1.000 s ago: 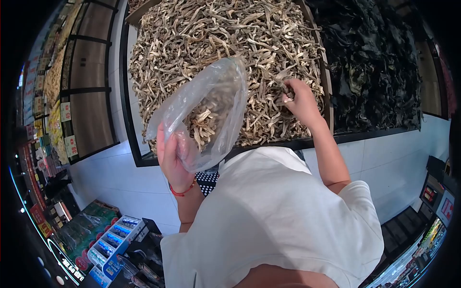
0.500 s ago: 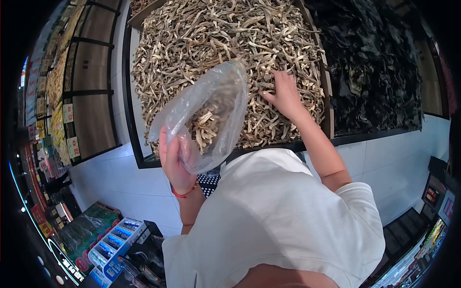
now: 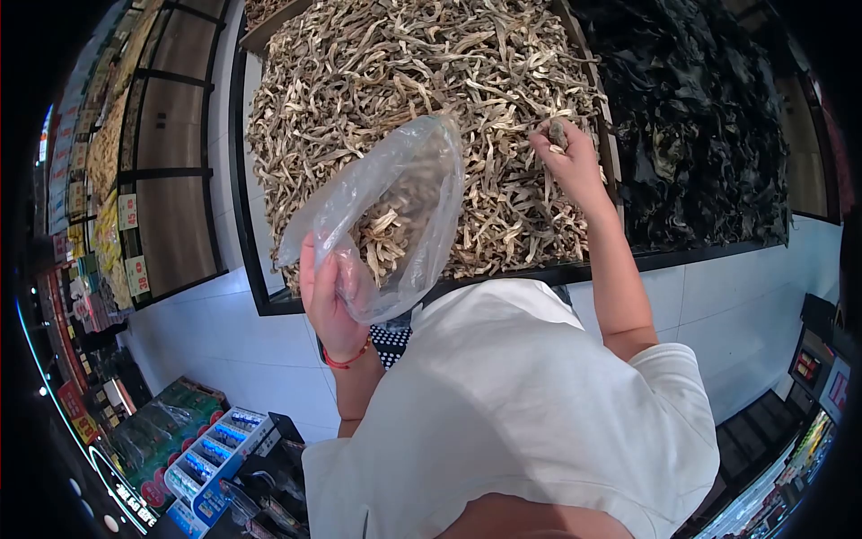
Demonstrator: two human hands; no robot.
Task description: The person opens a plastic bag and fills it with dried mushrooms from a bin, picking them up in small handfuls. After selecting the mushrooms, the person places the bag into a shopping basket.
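**A:** Head view, at a shop bin: what holds what?

**B:** The left hand [image 3: 330, 296] clasps a clear plastic bag [image 3: 386, 207] part-filled with pale dried strips, over the near edge of the bin [image 3: 539, 272]. The bin is heaped with the same. The neighbouring bin [image 3: 700, 251] holds dark pieces, too tangled to identify.

**A:** The right hand?

**B:** The right hand [image 3: 575, 166] pinches one strip [image 3: 556, 133] at the bin's right edge. The far edge is cut off.

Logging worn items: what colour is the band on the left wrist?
Red; the head view shows the band below the left hand holding the bag.
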